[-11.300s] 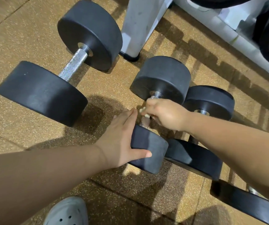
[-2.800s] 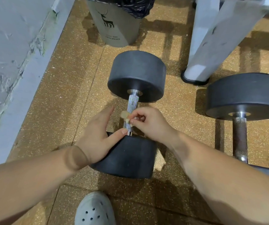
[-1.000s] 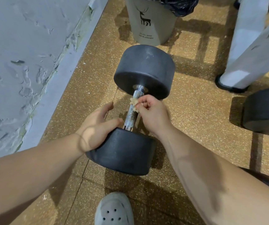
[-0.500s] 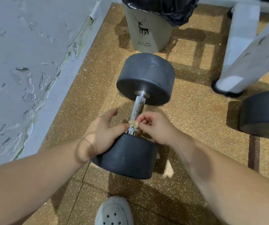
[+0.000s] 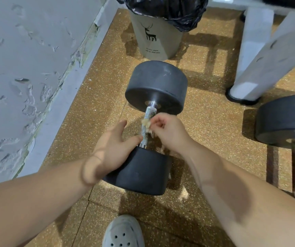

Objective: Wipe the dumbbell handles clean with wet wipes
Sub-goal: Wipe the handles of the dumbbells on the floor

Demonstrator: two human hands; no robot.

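Wipe back up the handle, on a new dumbbell

My right hand (image 5: 168, 132) carries the wipe (image 5: 145, 123) up the handle (image 5: 150, 112). Half a second ago I pinched it right at the near weight (image 5: 139, 172), close to my left fingers. Now it sits above the middle, with bare knurled steel showing below it. A second ago it was higher still, just under the far weight (image 5: 157, 86), and nearly three seconds ago it was low again. Eleven seconds ago both hands were on another one, in a cluster well away from here. Now I work this dumbbell (image 5: 169, 97) by the wall (image 5: 27, 59), and my left hand (image 5: 111, 150) rests on its near weight.
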